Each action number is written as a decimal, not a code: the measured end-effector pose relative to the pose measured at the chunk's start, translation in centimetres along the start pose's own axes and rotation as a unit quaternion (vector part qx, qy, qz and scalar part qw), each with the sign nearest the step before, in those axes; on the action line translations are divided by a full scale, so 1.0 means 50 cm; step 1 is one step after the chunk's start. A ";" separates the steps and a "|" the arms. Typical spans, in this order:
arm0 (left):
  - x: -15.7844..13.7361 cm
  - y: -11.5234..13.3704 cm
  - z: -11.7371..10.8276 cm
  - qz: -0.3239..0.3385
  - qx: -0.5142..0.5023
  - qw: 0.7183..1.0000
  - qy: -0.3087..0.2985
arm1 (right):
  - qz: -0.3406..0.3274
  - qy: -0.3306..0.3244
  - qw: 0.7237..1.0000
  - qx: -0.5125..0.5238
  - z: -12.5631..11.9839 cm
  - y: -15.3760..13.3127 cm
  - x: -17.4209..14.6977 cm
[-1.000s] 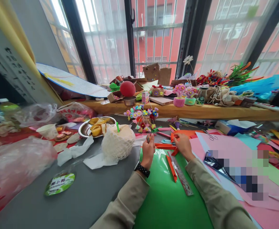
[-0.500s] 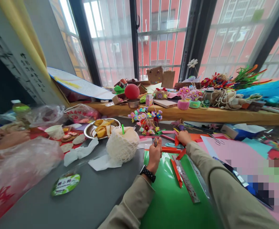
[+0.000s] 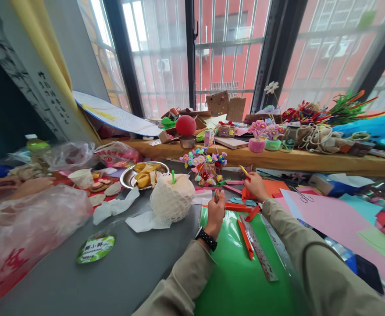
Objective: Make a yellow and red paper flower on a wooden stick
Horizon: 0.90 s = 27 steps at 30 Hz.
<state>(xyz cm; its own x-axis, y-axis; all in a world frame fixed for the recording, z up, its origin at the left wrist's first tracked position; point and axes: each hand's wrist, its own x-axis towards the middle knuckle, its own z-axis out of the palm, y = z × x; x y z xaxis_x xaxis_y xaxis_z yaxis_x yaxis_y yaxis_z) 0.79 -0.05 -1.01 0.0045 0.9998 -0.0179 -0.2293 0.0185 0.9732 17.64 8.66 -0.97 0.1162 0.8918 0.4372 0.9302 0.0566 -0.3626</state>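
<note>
My left hand (image 3: pixel 215 217) is closed upright around a small multicoloured bundle (image 3: pixel 216 194); only its top shows above the fist. To its right, my right hand (image 3: pixel 255 185) pinches a thin yellow stick (image 3: pixel 243 170), raised over the folded orange paper strips. One orange strip (image 3: pixel 245 239) lies beside a patterned ruler (image 3: pixel 261 254) on the shiny green sheet (image 3: pixel 238 289). Blue-green paper pieces (image 3: pixel 243 201) and pink strips are near my right hand. A bunch of colourful fuzzy flowers (image 3: pixel 205 164) stands behind my left hand.
Left of my hands are a coconut in white foam netting (image 3: pixel 172 199), a metal plate of banana peels (image 3: pixel 123 177) and a plastic bag (image 3: pixel 31 232). To the right lie scissors (image 3: pixel 306 198), pink paper (image 3: pixel 327 219) and a phone (image 3: pixel 365 267). Another person's hand (image 3: pixel 33 186) is far left.
My right hand has lifted slightly and now shows the yellow stick pointing up. My left hand still grips the bundle. The whole view has shifted a little.
</note>
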 end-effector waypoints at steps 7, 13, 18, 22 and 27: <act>-0.002 0.005 -0.004 0.026 -0.006 1.000 -0.005 | -0.056 0.056 0.989 0.123 -0.014 -0.024 -0.016; -0.003 0.003 -0.004 0.025 -0.020 0.999 -0.001 | -0.038 0.117 0.972 0.200 -0.027 -0.029 -0.006; -0.005 0.011 -0.002 0.036 -0.019 0.999 0.022 | -0.159 0.127 0.955 0.216 -0.073 -0.085 -0.073; -0.007 0.016 0.000 0.028 -0.037 0.999 0.021 | -0.233 0.054 0.952 0.191 -0.067 -0.123 -0.188; -0.002 0.014 -0.001 0.012 -0.061 0.998 0.022 | -0.249 -0.004 0.949 0.194 -0.045 -0.132 -0.251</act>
<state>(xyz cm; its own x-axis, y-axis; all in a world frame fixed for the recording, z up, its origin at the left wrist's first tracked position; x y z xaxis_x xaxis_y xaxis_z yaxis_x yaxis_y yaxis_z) 0.60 -0.13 -0.33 -0.0447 0.9990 -0.0087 -0.3449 -0.0073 0.9386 10.84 -3.92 -2.20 -0.3089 0.7147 0.6275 0.6707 0.6314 -0.3891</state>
